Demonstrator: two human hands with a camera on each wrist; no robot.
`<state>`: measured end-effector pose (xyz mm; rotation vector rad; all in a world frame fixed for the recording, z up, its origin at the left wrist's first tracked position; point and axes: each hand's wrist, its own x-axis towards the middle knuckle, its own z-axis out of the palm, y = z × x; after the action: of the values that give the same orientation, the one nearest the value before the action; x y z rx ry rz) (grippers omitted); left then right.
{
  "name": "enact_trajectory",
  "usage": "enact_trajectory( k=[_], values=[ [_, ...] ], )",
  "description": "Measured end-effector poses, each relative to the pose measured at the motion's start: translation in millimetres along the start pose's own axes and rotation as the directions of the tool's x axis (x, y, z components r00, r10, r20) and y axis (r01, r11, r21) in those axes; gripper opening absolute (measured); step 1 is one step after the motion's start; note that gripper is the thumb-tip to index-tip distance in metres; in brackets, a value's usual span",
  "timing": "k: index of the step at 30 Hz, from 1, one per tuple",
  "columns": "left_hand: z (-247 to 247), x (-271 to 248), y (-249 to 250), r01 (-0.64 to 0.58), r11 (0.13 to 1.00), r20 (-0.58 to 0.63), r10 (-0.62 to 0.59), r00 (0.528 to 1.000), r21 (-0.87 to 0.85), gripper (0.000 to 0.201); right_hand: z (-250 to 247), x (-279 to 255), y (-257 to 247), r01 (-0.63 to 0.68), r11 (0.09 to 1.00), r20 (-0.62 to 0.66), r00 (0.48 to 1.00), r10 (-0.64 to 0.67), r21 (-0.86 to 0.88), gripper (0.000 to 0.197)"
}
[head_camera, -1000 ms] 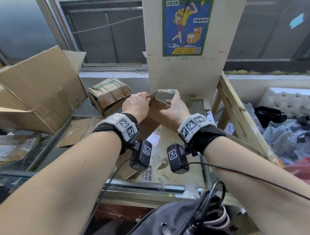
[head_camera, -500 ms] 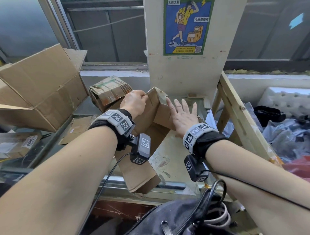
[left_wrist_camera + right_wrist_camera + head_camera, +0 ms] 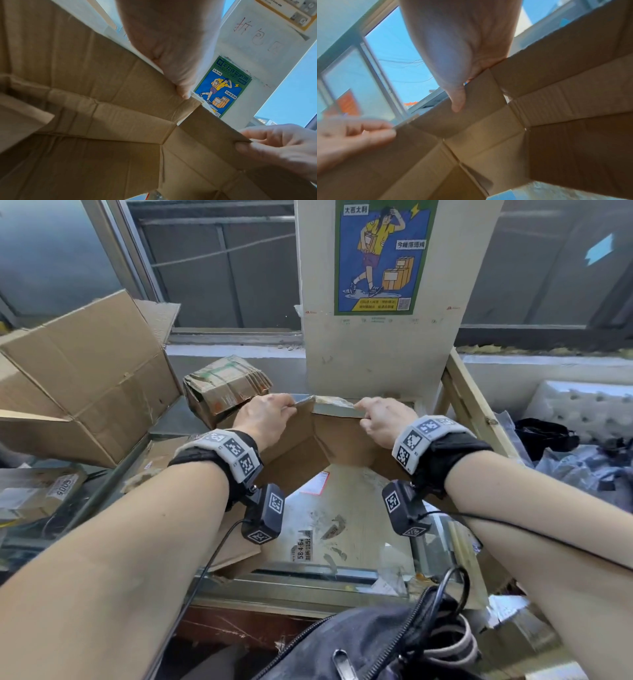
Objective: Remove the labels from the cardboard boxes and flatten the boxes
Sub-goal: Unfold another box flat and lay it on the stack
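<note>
Two hands hold one opened cardboard box [image 3: 301, 446] upright on the counter [image 3: 359, 542], your left hand [image 3: 265, 419] and right hand [image 3: 385, 422] each pinching its top edge; flattening underway, next spread and press down.

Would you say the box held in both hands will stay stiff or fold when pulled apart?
Likely to fold: the box shows creases and an opened corner seam. Probably light, since the left hand and right hand lift it by pinching its top edges.
</note>
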<state>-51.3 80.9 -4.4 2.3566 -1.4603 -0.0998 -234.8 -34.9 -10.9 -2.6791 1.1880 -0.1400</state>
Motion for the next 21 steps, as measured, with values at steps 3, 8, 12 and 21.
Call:
enact_trajectory(
  k=[3, 8, 12, 21],
  values=[
    [1.7, 0.4, 1.0, 0.017, 0.999, -0.007, -0.017, 1.000, 0.032, 0.024, -6.9, 4.9, 5.2, -0.018, 0.994, -0.023, 1.000, 0.020, 0.108, 0.026],
    [-4.7, 1.7, 8.0, -0.087, 0.956, -0.199, 0.146, 0.969, 0.279, 0.025, -11.7, 6.8, 11.9, -0.041, 0.985, -0.030, 0.998, 0.047, 0.167, 0.023],
    [-13.0, 2.9, 7.5, -0.059, 0.946, -0.199, 0.128, 0.972, 0.319, 0.019, -16.6, 10.9, 15.9, -0.082, 0.969, 0.018, 0.997, 0.080, 0.234, 0.027],
    [-2.6, -2.0, 6.6, 0.092, 0.993, -0.166, -0.078, 0.983, 0.075, 0.027, -6.3, 8.0, 31.3, -0.144, 0.792, 0.009, 0.985, 0.173, 0.593, 0.024]
  ],
)
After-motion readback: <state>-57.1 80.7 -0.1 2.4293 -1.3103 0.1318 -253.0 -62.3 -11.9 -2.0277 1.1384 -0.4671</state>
